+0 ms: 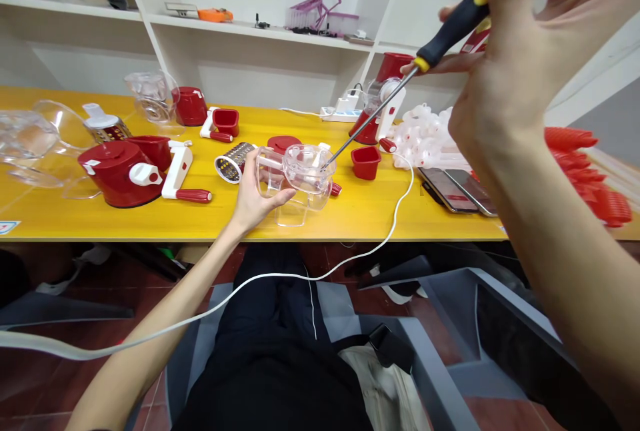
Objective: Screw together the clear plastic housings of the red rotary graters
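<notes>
My left hand point(257, 194) grips a clear plastic housing point(305, 174) by its left side, just above the front of the yellow table. In my right hand point(520, 51), raised high at the upper right, is a screwdriver point(450, 31) with a black and yellow handle. Its long shaft slants down to the left, and the tip reaches the clear housing's right part; whether it meets a screw I cannot tell. Close behind the housing are a red round part point(284, 143) and a metal grater drum point(235, 162). A small red cup point(366, 162) stands to the right.
On the left of the table point(225, 218) are a red base point(123, 174), a white crank point(177, 171) and clear housings point(35, 141). Phones point(453, 190), white plastic parts point(425, 131) and red parts point(590, 174) lie on the right. A white cable point(300, 276) crosses in front.
</notes>
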`<state>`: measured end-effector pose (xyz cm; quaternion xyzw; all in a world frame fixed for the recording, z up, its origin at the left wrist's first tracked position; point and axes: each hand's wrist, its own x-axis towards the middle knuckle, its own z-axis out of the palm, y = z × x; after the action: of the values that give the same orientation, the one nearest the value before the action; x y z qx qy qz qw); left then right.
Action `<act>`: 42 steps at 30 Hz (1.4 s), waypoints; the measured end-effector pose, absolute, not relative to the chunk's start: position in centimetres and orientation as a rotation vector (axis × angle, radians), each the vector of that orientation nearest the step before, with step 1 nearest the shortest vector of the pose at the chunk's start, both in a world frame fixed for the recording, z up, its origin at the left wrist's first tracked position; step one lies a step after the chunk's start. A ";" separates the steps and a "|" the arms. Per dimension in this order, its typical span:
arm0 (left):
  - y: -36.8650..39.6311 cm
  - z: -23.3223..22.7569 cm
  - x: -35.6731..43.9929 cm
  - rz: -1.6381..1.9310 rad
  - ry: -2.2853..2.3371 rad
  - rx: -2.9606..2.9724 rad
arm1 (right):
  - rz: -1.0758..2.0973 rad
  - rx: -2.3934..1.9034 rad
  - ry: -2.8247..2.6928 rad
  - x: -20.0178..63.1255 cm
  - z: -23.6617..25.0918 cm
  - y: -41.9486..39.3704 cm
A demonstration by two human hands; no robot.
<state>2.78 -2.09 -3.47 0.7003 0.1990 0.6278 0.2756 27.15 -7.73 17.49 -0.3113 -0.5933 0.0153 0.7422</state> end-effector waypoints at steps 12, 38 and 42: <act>-2.7 -3.3 2.7 1.610 0.682 1.938 | -0.039 -0.707 -1.217 28.1 16.1 -7.4; -5.1 10.1 2.2 0.767 0.883 2.797 | -0.049 -0.593 -1.314 25.4 17.4 -10.4; -4.9 10.2 1.6 0.779 0.954 2.795 | -0.018 -0.557 -1.267 25.5 16.8 -10.4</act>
<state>1.55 -4.94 10.18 0.9142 0.3120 0.2549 0.0438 25.46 -10.45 16.81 -0.2568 -0.5840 -0.0084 0.7700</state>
